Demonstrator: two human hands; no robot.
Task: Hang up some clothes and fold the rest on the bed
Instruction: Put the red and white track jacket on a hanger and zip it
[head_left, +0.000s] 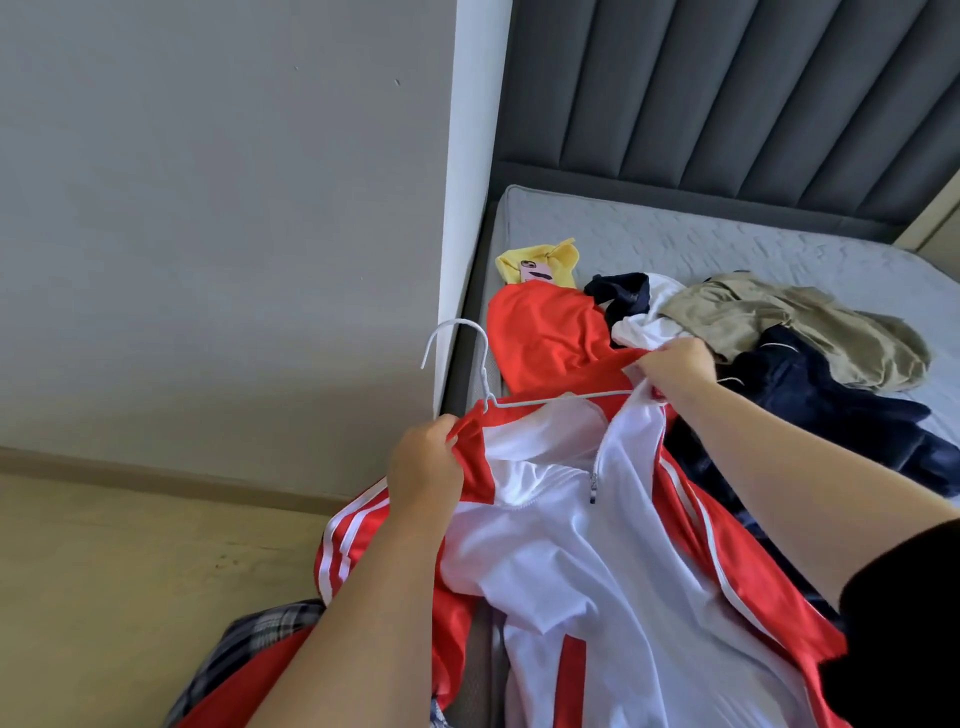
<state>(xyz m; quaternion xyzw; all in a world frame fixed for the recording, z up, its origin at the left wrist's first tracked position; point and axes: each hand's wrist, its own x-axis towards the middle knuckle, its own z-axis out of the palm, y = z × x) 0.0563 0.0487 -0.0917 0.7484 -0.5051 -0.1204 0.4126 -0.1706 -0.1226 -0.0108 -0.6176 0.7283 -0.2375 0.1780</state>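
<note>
Nearest the lens, the red-and-white zip-front track jacket with white sleeve stripes (597, 561) drapes over the bed edge with its white inner face showing. Its red hood (545, 332) lies on the grey quilted mattress (727, 244).

1. Left grip (426, 462): fingers curled round the red shoulder fabric, just beside the neck of the thin white hanger (561, 398).
2. Right grip (675, 364): pinching the collar fabric at the far end of the hanger bar.
3. Hanger seating: the bar lies across the collar opening. It cannot be told whether either end sits inside a shoulder.

Handling, as judged: the fabric looks smooth, light and limp, so it is likely to slide off a thin hanger. Take hold at the shoulder seams or collar, not the zip. Support the hanger below its hook.

Further back on the mattress lie a crumpled khaki garment (779, 322), a navy garment (810, 400) and a yellow cloth (558, 254) carrying a pink phone (535, 270)
</note>
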